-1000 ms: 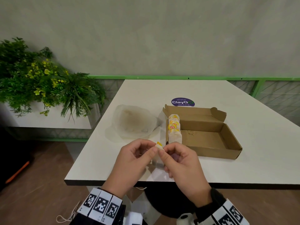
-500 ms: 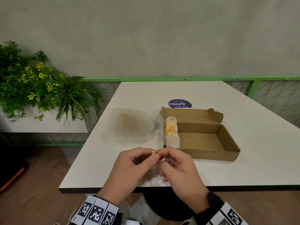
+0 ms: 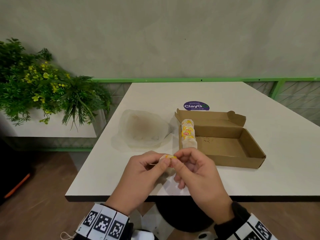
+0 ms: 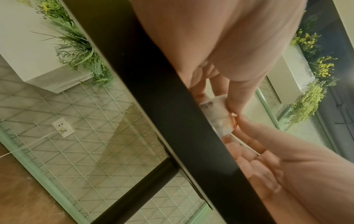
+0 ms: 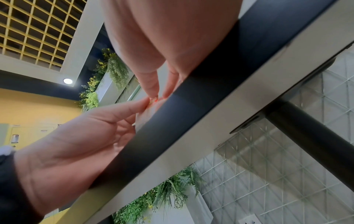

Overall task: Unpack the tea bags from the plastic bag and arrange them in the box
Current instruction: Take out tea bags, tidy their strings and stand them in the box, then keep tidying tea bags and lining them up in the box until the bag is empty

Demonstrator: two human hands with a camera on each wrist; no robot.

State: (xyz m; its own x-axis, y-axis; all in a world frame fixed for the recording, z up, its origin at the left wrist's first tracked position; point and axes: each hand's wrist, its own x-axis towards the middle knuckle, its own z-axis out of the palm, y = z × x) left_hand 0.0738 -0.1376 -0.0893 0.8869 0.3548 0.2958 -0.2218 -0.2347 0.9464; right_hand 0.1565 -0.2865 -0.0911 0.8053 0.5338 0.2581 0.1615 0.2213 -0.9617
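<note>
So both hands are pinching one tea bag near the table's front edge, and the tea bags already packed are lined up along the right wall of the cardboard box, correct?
Not quite. The packed tea bags line the left wall of the cardboard box, as the head view shows. The left hand and right hand do pinch one tea bag near the front edge.

Surfaces, as seen.
Box (image 3: 225,144): matt brown cardboard. Plastic bag (image 3: 143,129): thin, translucent, crinkled. Tabletop (image 3: 259,179): smooth white, slight sheen. Tea bags (image 3: 188,134): white paper.

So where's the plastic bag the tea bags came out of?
In the head view the plastic bag lies crumpled on the white table, just left of the open cardboard box and beyond both hands.
</note>
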